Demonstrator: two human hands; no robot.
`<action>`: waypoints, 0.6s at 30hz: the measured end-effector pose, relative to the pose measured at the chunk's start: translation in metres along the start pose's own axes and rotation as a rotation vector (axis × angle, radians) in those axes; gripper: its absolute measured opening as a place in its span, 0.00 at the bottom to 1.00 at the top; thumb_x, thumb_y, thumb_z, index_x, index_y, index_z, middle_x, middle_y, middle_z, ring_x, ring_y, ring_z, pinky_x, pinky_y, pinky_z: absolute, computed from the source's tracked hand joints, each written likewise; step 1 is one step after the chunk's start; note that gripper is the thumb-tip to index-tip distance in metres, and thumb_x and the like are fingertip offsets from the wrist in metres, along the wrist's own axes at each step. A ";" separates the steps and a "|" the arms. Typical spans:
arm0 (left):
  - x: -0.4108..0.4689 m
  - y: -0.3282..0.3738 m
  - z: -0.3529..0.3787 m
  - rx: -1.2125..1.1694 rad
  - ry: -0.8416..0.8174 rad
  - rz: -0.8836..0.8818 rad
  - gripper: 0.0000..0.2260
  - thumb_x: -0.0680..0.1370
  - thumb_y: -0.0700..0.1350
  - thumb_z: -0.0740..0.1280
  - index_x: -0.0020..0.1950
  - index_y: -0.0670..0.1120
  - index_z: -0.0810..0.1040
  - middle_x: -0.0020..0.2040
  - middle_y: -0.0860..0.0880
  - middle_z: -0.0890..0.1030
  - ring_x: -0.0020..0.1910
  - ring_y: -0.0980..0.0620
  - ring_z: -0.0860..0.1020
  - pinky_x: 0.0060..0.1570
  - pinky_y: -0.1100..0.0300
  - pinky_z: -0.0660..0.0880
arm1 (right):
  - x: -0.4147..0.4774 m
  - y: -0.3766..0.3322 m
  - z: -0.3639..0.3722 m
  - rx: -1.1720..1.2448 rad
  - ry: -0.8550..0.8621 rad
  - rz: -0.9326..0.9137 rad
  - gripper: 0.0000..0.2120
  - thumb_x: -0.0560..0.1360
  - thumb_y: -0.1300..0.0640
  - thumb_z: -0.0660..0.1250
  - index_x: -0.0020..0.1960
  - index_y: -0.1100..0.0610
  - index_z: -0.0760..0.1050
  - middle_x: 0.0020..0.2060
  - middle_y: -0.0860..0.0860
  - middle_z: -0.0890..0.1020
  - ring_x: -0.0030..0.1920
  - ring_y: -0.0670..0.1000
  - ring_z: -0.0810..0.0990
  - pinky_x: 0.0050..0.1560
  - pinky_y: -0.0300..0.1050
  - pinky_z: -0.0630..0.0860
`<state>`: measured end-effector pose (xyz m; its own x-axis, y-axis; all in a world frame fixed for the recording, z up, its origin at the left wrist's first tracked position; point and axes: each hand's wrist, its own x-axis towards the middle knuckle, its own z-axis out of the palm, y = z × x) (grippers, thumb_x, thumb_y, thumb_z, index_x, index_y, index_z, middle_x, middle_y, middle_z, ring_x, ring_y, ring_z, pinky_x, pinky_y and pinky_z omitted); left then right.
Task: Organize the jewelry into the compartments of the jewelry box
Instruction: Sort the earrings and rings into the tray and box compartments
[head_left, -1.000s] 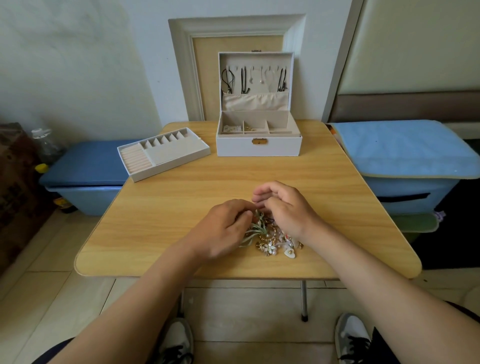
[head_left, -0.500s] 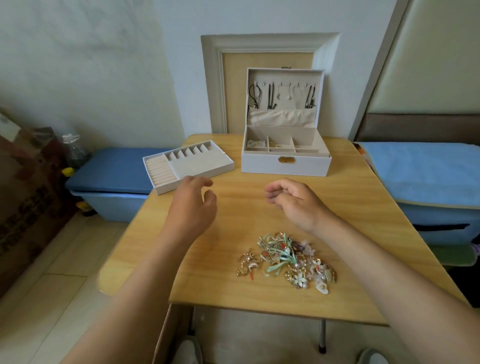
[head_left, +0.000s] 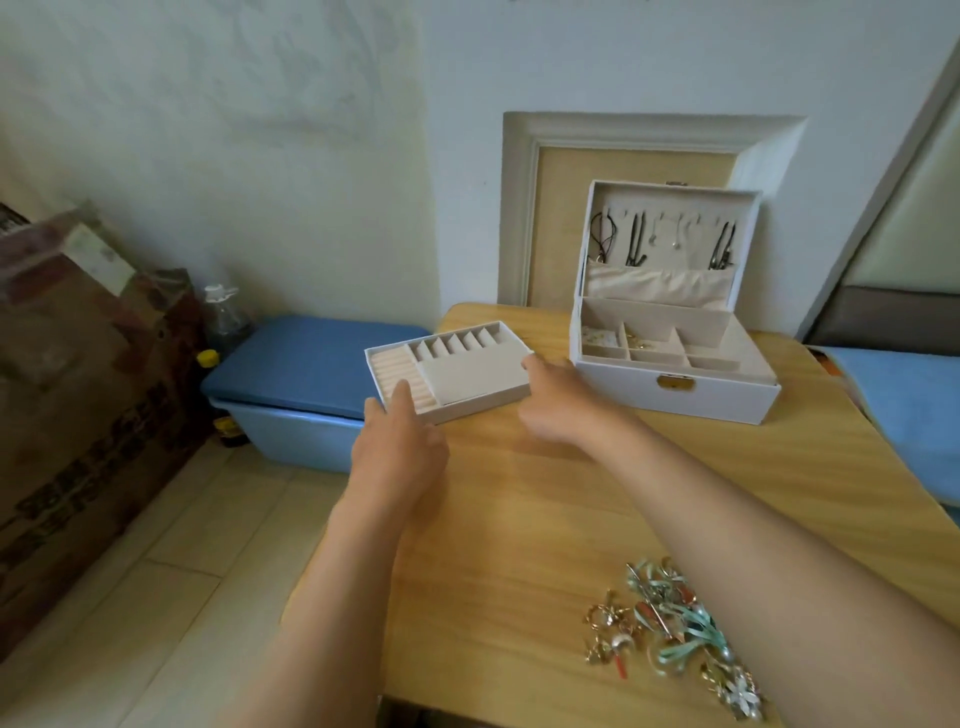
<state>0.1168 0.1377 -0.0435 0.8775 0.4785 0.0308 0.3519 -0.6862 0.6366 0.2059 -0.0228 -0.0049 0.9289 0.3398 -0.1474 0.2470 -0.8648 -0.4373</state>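
Note:
The removable insert tray (head_left: 475, 370), white with ring rolls and small slots, lies at the table's far left corner. My left hand (head_left: 400, 441) reaches its near left corner, thumb lying on the ring rolls. At the tray's right end, the straight fingers of my right hand (head_left: 558, 400) touch it. The white jewelry box (head_left: 670, 387) stands open at the back, necklaces hanging in its lid and a few small pieces in its compartments. A pile of jewelry (head_left: 670, 626) with mint ribbons and gold pieces lies near the table's front edge, under my right forearm.
The wooden table (head_left: 519, 519) has a blue storage bin (head_left: 311, 364) just left of it, below the tray. A cardboard box (head_left: 78, 364) and a plastic bottle (head_left: 221, 317) stand further left. A blue cushion (head_left: 909, 405) borders the right edge. A framed panel (head_left: 623, 150) leans behind the box.
Both hands left the jewelry pile and moved forward and left to the insert tray, which they now touch. My view has turned left and closer to the tray.

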 end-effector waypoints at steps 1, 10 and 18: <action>0.003 -0.001 -0.001 -0.017 -0.007 -0.001 0.15 0.77 0.44 0.58 0.63 0.53 0.65 0.54 0.48 0.70 0.47 0.45 0.75 0.52 0.45 0.78 | 0.006 -0.002 0.000 -0.007 0.004 0.021 0.31 0.76 0.61 0.55 0.79 0.53 0.55 0.74 0.58 0.61 0.61 0.58 0.74 0.45 0.47 0.74; 0.017 -0.006 -0.006 -0.113 0.067 -0.062 0.07 0.77 0.42 0.58 0.42 0.44 0.73 0.41 0.47 0.77 0.39 0.47 0.74 0.36 0.56 0.71 | 0.034 -0.005 0.005 0.029 0.044 0.133 0.22 0.78 0.58 0.54 0.71 0.57 0.66 0.55 0.56 0.78 0.46 0.54 0.81 0.43 0.45 0.78; 0.000 -0.011 -0.027 -0.185 0.363 -0.091 0.16 0.78 0.48 0.65 0.34 0.41 0.80 0.31 0.44 0.80 0.33 0.44 0.80 0.37 0.48 0.81 | 0.006 -0.006 0.003 0.001 0.394 -0.137 0.14 0.81 0.55 0.60 0.36 0.54 0.68 0.46 0.56 0.74 0.49 0.57 0.73 0.43 0.47 0.65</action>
<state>0.1039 0.1600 -0.0294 0.6618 0.7177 0.2166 0.3295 -0.5380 0.7759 0.2094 -0.0140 -0.0060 0.9222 0.2840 0.2623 0.3752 -0.8212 -0.4301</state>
